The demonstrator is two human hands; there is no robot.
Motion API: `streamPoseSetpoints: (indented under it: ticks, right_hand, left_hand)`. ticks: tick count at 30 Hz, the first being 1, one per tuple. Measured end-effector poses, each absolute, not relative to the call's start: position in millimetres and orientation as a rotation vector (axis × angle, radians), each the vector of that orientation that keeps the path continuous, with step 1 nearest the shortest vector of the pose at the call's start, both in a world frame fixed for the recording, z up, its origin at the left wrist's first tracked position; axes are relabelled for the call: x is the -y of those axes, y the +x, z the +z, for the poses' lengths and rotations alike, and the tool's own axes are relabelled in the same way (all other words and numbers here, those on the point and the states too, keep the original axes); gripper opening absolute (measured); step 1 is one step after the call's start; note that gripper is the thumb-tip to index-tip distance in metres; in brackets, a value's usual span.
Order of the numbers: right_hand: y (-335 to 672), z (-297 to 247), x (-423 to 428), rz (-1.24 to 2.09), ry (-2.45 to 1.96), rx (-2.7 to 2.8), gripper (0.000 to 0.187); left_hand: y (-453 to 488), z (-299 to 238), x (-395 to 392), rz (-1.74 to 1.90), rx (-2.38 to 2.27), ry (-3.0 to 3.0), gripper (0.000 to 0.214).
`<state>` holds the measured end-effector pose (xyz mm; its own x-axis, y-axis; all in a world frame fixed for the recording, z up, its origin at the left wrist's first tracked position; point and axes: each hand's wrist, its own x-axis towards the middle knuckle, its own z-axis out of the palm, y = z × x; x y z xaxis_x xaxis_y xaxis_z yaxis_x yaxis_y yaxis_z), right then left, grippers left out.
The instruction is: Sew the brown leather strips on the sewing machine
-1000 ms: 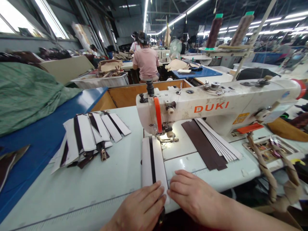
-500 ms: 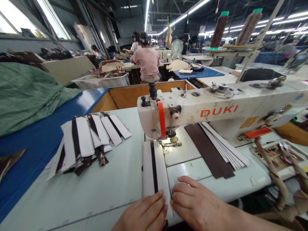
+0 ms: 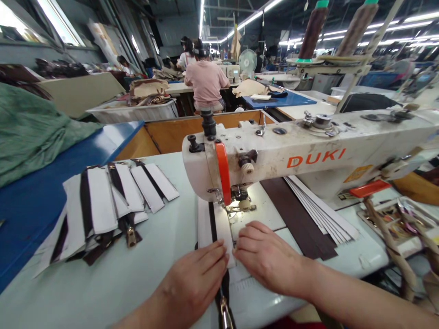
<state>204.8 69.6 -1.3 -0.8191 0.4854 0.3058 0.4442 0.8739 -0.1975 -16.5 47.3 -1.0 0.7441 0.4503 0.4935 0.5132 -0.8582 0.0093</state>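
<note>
A white strip piece with a dark zipper down its middle (image 3: 214,224) lies on the table under the presser foot (image 3: 240,205) of a white DUKI sewing machine (image 3: 308,155). My left hand (image 3: 195,278) lies flat on the near end of the piece, fingers stretched out and close together. Beside it, my right hand (image 3: 270,258) presses on the piece's right edge with fingers flat. The zipper tail with a metal pull (image 3: 224,310) hangs off the table's front edge between my hands.
A fanned pile of similar zipper pieces (image 3: 103,205) lies to the left. Brown and white strips (image 3: 308,214) are stacked under the machine arm. Green cloth (image 3: 30,132) sits far left. A tray of small items (image 3: 394,219) is at right. A person in pink (image 3: 206,82) sits ahead.
Both hands have moved forward toward the needle, feeding the piece further under the foot. The zipper tail and pull now show at the table's front edge.
</note>
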Motion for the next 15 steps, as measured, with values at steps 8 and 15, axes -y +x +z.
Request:
streamPoseSetpoints:
  ticks: [8, 15]
  right_hand:
    - [195.2, -3.1, -96.5, 0.069, -0.840, 2.585, 0.015]
    - [186.8, -8.9, -102.1, 0.100, -1.027, 2.470, 0.017]
  left_hand:
    - [-16.7, -1.2, -82.5, -0.737, 0.811, -2.729, 0.031]
    - [-25.3, -9.8, -114.1, -0.674, 0.875, -2.735, 0.036]
